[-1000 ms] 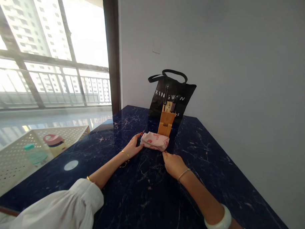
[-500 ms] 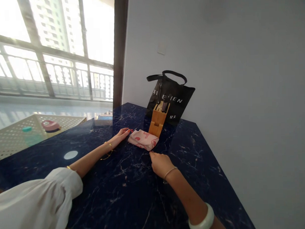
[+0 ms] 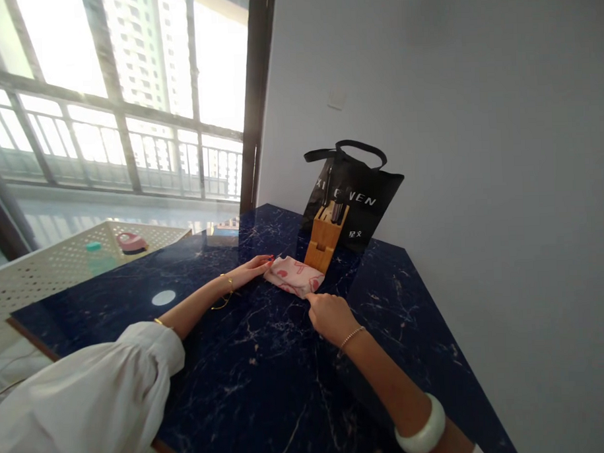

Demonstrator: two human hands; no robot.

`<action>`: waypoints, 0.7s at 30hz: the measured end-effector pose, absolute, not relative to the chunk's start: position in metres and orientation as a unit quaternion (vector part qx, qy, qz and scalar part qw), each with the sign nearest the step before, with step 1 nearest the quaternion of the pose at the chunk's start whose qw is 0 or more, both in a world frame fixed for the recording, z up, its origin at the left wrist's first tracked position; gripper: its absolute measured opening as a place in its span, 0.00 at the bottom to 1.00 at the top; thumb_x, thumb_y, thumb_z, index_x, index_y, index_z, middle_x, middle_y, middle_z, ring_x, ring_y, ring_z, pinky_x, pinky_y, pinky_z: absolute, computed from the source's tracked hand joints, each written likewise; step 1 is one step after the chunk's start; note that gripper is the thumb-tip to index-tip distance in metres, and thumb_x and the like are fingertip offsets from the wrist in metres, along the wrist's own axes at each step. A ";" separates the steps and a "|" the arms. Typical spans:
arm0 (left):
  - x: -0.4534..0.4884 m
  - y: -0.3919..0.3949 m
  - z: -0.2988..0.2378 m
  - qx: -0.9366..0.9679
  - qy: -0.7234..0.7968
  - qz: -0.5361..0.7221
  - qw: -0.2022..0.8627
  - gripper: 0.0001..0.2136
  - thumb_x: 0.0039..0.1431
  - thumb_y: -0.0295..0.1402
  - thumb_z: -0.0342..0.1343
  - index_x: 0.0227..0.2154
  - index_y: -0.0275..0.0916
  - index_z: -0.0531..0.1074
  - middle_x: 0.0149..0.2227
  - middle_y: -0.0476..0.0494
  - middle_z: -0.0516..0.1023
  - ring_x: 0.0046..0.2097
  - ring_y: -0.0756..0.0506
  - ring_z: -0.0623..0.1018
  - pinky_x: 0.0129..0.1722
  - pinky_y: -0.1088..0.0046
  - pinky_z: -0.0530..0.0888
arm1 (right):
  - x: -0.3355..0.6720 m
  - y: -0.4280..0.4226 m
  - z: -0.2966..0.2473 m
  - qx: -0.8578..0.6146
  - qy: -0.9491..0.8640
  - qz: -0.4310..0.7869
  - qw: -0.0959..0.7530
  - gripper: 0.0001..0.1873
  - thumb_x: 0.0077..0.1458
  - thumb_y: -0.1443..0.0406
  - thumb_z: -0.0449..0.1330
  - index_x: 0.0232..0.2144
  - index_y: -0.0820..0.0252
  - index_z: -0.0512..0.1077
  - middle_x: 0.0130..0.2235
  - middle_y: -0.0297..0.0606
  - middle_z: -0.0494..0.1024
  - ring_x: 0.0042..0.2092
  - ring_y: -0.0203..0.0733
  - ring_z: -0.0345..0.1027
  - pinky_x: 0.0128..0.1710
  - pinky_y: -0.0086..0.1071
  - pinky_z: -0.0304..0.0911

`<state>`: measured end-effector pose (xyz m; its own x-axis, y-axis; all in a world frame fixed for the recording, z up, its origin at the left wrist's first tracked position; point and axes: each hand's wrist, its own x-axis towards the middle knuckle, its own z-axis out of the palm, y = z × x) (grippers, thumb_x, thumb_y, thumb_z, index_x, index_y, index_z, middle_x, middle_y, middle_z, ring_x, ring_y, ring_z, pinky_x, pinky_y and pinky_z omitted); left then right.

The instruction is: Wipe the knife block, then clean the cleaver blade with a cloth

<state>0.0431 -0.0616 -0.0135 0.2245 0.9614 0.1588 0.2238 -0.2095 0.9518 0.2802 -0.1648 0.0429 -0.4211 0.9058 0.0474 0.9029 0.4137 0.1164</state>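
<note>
A folded pink cloth (image 3: 294, 277) with red patterns lies on the dark blue marbled table, just in front of a wooden knife block (image 3: 326, 242). My left hand (image 3: 251, 269), with red nails and a gold bracelet, has its fingertips and thumb at the cloth's left corner. My right hand (image 3: 331, 313) is curled, and its thumb and forefinger pinch the near right corner. The fingertips of this hand are partly hidden. Dark handles stick up from the knife block.
Behind the block a black tote bag (image 3: 368, 198) with white lettering stands against the wall. A white disc (image 3: 164, 298) lies on the table (image 3: 229, 401) at left. Beyond the left edge is a cream perforated basket (image 3: 50, 265) with a bottle and a pink item. Large windows are behind.
The view has swung slightly left, so everything sits further right. Both hands have come in closer to the cloth, and their fingertips now meet its corners.
</note>
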 end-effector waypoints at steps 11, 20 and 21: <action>0.040 -0.066 -0.010 0.698 0.436 0.392 0.412 0.31 0.48 0.52 0.47 0.51 0.36 0.59 0.54 0.41 0.65 0.53 0.45 0.65 0.53 0.70 0.61 | 0.275 -0.169 0.047 0.522 0.847 0.065 -0.072 0.16 0.54 0.67 0.46 0.42 0.56 0.67 0.38 0.39 0.74 0.39 0.40 0.69 0.36 0.30 0.58; 0.053 -0.070 -0.013 0.737 0.509 0.343 0.283 0.28 0.52 0.51 0.42 0.50 0.38 0.61 0.51 0.40 0.67 0.53 0.41 0.65 0.54 0.63 0.58 | 0.286 -0.177 0.049 0.589 0.804 0.024 -0.075 0.19 0.52 0.70 0.45 0.43 0.53 0.67 0.40 0.37 0.74 0.41 0.40 0.68 0.39 0.30 0.58; 0.054 -0.070 -0.014 0.739 0.516 0.338 0.271 0.28 0.52 0.50 0.43 0.50 0.37 0.61 0.51 0.38 0.67 0.53 0.39 0.66 0.54 0.61 0.57 | 0.287 -0.177 0.048 0.595 0.799 0.016 -0.082 0.20 0.52 0.71 0.44 0.43 0.53 0.67 0.41 0.36 0.74 0.42 0.39 0.68 0.39 0.30 0.58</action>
